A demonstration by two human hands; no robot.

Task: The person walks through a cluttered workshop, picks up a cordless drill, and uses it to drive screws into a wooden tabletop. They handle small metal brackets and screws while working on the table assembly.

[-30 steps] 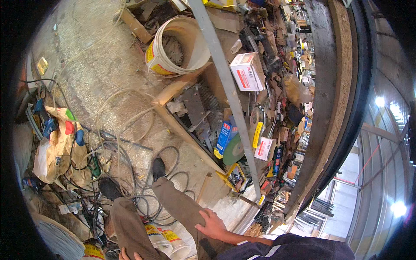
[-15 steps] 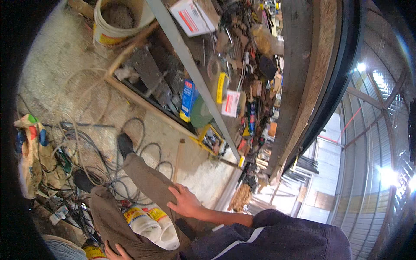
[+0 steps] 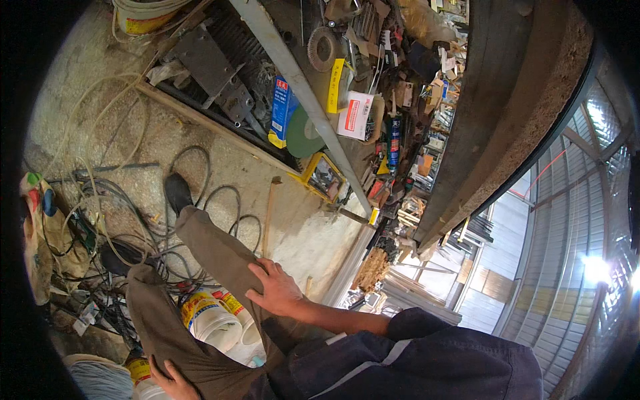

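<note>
My right hand (image 3: 277,289) rests on the brown trouser leg (image 3: 217,243) on my right, near the knee, fingers spread and nothing in them. My left hand (image 3: 175,382) lies on the other brown trouser leg (image 3: 155,310) at the lower edge, partly cut off, with its fingers apart. Between my legs stand white plastic buckets (image 3: 219,325) with yellow and red labels. Dark shoes cover my feet; one shoe (image 3: 177,193) sits among loops of black hose (image 3: 207,155).
A wood-edged tray (image 3: 220,133) of metal parts holds a blue-and-yellow box (image 3: 283,110) and green disc (image 3: 305,133). Beyond a grey metal bar (image 3: 287,67), a shelf carries cluttered tools. A thick beam (image 3: 507,100) runs at right. Cables and a sack (image 3: 40,247) lie left.
My view has shifted, so the tray, buckets and feet sit higher and further left in the picture. Both hands stay on my legs.
</note>
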